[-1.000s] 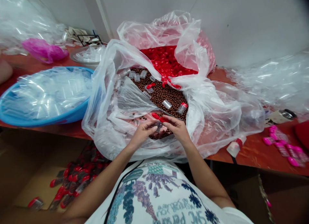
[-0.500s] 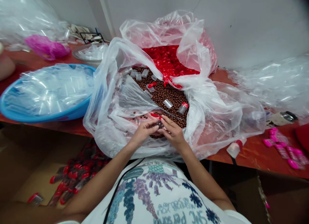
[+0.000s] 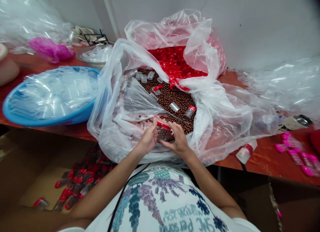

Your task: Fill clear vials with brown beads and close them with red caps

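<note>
Between my two hands is a small clear plastic jar [image 3: 165,134] with a red cap on top and dark contents inside. My left hand [image 3: 148,139] is closed on the jar's left side, its thumb and fingers up at the cap. My right hand [image 3: 179,140] grips the right side, thumb low and fingers at the cap's edge. Just beyond lie loose brown balls [image 3: 172,96] in an open plastic bag [image 3: 107,132]. On the balls rest a capped jar [image 3: 190,111] and an uncapped clear jar [image 3: 174,107].
Behind stands a bag of red caps [image 3: 177,60]. A blue basin [image 3: 50,121] of clear jars is at left. Filled red-capped jars [image 3: 80,178] lie in a carton below. Pink-capped jars [image 3: 296,152] and a white tumbler [image 3: 291,122] are at right.
My hands have turned the jar so its capped front shows more plainly. The left fingers have risen to the cap, and the right hand has spread around the side.
</note>
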{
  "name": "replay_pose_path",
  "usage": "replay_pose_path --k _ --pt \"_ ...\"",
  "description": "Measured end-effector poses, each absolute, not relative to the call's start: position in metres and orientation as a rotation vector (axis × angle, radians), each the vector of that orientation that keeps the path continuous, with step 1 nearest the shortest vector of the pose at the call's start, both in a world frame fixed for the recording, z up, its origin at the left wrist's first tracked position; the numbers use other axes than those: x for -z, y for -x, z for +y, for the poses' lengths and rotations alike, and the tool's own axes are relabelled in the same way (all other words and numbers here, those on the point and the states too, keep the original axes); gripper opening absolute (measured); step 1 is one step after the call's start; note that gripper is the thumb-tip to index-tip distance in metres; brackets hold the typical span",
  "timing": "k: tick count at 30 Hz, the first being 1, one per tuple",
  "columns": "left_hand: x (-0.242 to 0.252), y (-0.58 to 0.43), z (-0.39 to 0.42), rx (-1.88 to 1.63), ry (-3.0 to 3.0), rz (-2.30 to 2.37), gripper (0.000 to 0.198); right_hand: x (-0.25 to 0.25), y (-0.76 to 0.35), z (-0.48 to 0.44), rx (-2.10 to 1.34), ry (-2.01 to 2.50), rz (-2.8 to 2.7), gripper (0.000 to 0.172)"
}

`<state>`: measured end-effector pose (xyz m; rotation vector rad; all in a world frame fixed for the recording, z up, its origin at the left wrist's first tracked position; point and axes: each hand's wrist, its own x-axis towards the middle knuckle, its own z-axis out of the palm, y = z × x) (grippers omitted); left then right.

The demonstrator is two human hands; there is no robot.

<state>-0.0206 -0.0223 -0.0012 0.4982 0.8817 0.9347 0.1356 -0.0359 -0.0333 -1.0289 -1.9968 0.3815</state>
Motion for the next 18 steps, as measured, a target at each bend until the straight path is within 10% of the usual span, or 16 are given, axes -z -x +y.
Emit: replay_pose_path --k 6,18 --pt "-0.006 0.013 -0.025 -0.866 -0.378 0.652 0.072 0.028 -0.137 -0.037 -0.347 0.975 -1.98 0.073" --pt "-0.011 0.009 -0.025 -0.927 -0.377 0.709 0.032 0.024 -0.134 -0.042 -0.162 0.987 -1.995 0.083"
